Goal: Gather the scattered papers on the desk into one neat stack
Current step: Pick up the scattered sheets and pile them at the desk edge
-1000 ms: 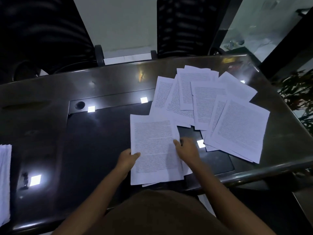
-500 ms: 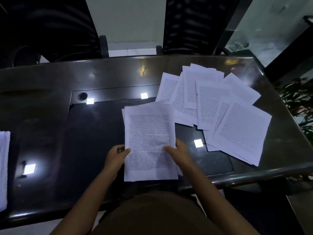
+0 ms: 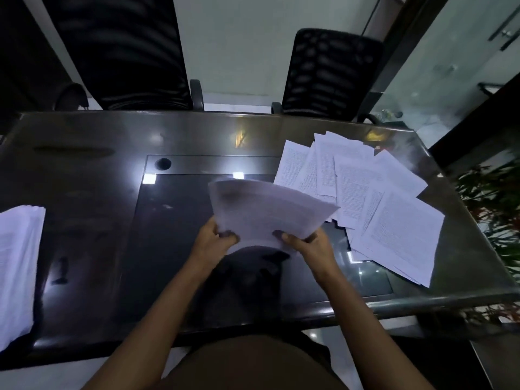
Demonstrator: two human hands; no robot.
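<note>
Head view, hands: left hand [image 3: 216, 237] and right hand [image 3: 309, 243] gripping near edge of held sheaf [image 3: 270, 212]; fingers beneath hidden.
Held sheaf: raised above counter [image 3: 84, 153], blurred, print unreadable.
Scattered papers [image 3: 380, 198]: overlapping at right, lower sheets partly covered.
Side stack [image 3: 17, 263]: far left, cut off by frame.

Dim. Glossy dark surface [image 3: 84, 142], glare spots. Black chair [image 3: 126, 52] upper left, mesh chair [image 3: 326, 74] top centre-right, pale wall [image 3: 239, 46] between. Glass [image 3: 450, 80] upper right, plant [image 3: 495, 204] right edge.
</note>
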